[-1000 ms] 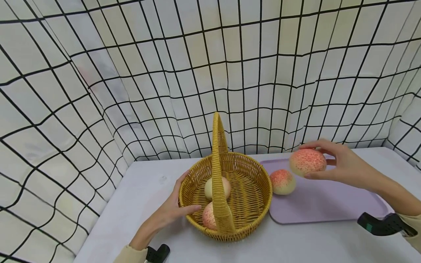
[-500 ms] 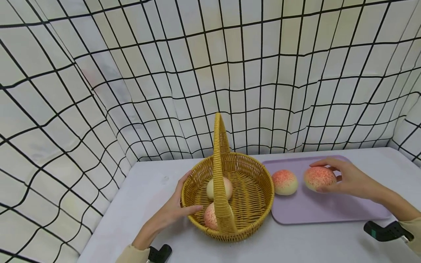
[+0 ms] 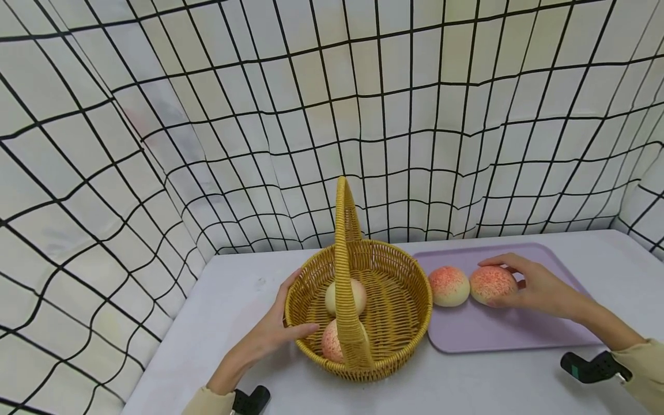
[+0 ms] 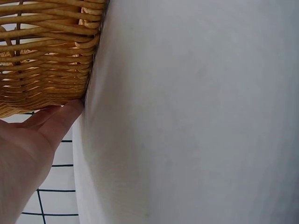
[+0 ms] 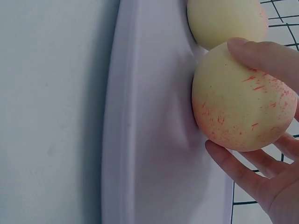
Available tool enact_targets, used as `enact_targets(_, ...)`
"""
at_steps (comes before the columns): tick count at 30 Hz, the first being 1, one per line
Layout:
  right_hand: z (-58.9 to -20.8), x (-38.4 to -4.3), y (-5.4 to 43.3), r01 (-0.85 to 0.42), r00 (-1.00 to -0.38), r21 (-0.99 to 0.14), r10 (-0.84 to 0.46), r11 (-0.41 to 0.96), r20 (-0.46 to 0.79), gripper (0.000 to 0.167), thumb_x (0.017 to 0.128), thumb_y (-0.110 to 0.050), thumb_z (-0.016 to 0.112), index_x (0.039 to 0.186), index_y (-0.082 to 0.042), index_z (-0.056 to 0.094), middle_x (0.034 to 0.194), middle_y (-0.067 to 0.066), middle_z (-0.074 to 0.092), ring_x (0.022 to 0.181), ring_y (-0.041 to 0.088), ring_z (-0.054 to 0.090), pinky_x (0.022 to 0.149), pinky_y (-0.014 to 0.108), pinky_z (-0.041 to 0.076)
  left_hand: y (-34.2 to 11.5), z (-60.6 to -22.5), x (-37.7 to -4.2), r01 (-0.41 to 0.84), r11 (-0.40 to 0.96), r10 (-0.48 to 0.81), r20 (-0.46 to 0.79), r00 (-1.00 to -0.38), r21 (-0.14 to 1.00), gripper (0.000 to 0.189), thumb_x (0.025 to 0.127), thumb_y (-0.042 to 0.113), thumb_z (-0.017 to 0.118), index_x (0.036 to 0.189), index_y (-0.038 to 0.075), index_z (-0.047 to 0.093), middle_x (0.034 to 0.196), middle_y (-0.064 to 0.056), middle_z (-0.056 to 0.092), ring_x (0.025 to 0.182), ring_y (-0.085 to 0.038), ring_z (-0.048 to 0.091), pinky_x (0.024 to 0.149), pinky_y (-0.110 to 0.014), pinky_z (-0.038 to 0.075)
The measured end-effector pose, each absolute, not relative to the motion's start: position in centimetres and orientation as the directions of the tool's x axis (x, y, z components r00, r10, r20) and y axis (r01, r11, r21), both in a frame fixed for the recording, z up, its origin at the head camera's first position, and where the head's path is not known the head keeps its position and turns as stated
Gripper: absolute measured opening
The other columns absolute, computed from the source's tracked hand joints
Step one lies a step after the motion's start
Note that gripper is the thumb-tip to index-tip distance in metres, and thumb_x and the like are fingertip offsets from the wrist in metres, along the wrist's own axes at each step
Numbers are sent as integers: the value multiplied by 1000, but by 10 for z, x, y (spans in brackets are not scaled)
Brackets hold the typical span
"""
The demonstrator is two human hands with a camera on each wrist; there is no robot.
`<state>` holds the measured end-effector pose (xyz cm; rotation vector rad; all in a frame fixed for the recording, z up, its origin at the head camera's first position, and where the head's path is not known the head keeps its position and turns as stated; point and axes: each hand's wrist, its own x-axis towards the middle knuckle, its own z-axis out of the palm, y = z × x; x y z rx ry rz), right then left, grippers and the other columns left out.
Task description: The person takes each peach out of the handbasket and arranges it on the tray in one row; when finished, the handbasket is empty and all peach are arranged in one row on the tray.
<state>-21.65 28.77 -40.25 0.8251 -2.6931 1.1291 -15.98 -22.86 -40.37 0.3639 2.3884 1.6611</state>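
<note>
Peach (image 3: 491, 285) sits pinched in the right hand (image 3: 536, 288), over the tray (image 3: 510, 331), while the left hand (image 3: 271, 327) grips the basket (image 3: 398, 305).

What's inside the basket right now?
Two peaches are visible in the basket: a pale peach farther back and a speckled peach nearer. The handle covers part of each, and the floor directly under them can't be seen.

We've got black netting (image 3: 382, 94) over patchy white backing (image 3: 396, 115), back and both sides. White tabletop (image 3: 220, 302) below. Light's diffuse, shadows soft.
</note>
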Motion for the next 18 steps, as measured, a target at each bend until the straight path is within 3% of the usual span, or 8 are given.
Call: enact_targets(18, -403, -220, 286, -517, -851, -610, -434, 600, 295, 68, 77, -18, 94, 136, -7, 63, 133, 14, 64, 108, -7, 52, 81, 26, 55, -229, -403, -160, 109, 327, 334, -6, -942, 939, 115, 88, 26, 82, 169, 22, 0, 172, -22, 8, 151, -49, 27, 116, -57, 35)
